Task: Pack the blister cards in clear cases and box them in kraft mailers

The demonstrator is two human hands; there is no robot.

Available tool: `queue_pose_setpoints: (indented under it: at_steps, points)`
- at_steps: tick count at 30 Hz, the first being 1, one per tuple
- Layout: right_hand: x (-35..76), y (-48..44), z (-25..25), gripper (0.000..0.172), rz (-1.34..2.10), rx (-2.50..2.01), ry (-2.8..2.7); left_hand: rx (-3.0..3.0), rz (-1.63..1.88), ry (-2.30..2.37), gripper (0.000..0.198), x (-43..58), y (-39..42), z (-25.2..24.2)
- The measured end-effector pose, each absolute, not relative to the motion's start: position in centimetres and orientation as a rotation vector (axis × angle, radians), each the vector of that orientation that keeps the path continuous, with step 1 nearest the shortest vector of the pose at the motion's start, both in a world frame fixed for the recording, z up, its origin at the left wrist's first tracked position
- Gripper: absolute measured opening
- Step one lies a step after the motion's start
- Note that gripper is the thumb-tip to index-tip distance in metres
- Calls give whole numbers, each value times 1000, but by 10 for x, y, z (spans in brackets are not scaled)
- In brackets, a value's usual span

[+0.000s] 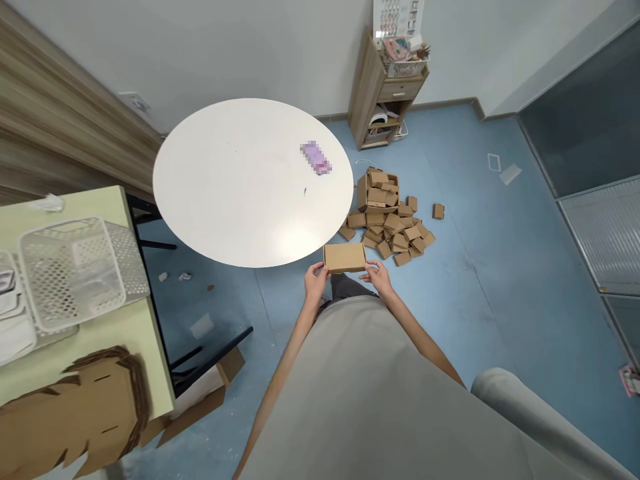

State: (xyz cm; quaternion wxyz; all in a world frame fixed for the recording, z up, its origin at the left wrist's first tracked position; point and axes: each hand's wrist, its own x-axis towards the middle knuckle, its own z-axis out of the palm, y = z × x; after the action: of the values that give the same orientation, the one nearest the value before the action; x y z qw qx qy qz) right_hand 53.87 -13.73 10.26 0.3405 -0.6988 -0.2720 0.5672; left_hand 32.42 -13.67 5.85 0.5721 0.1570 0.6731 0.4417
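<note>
A small brown cardboard box (345, 257) is held level in front of my body, just past the near right edge of the white oval table (240, 187). My left hand (315, 279) grips its left end, with the thumb near the front corner. At the right end, my right hand (379, 276) pinches the box's corner between thumb and fingers. The box looks closed on top. Beyond it on the floor lies a heap of similar small cardboard boxes (400, 233), some piled in a larger open carton (363, 195).
A pixelated purple item (316, 158) lies on the white table. To the left, a pale green table (100, 200) carries a white plastic basket (120, 260) and flattened cardboard sheets (95, 407). A wooden cabinet (365, 93) stands by the wall. One small box (439, 211) lies apart.
</note>
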Motion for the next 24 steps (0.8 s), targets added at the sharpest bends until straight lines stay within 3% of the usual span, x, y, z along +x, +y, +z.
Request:
queue_pose_setpoints:
  at_steps: [9, 18, 24]
  points:
    - [602, -100, 74, 46, 1366, -1770, -529, 608, 940, 1528, 14, 386, -86, 65]
    - [740, -22, 62, 44, 1255, -1823, -451, 1052, 728, 1661, 22, 522, 2, 60]
    - [825, 8, 55, 60, 1073, -1826, -451, 967, 768, 1491, 41, 611, 34, 64]
